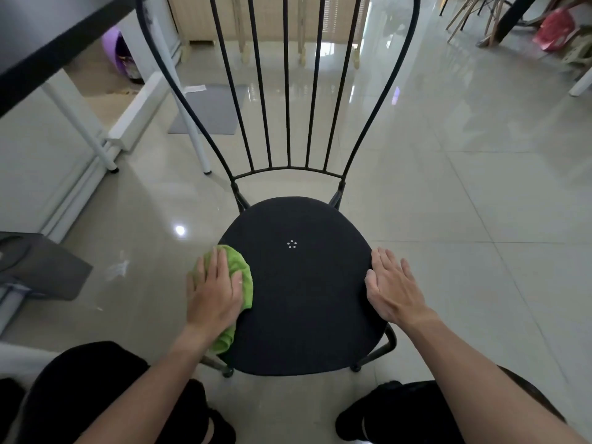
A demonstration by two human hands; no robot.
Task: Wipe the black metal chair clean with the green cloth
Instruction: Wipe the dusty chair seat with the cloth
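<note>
A black metal chair (301, 283) stood on a glossy tiled floor (464, 187), its round dark seat facing the camera and its fan of thin upright bars rising toward the top of the view. A small ring of pale dots marked the middle of the seat. A green cloth (242, 277) lay bunched on the seat's left edge, one end trailing down over the front rim. The person's left hand (214, 291) lay flat on the cloth, fingers straight and slightly spread, pressing it against the seat. The right hand (392, 290) rested palm down on the seat's right edge, fingers straight and held close together, gripping nothing. Both bare forearms reached in from the bottom of the view, above dark trousers (96, 389) and dark footwear. To the left, a table with a dark top and white legs (86, 123) stood near the chair, a grey mat (211, 110) lay on the floor behind it, and a purple container (120, 57) sat farther back. Wooden chair legs (464, 20) and a red bag (552, 28) showed at the upper right, well apart from the chair.
</note>
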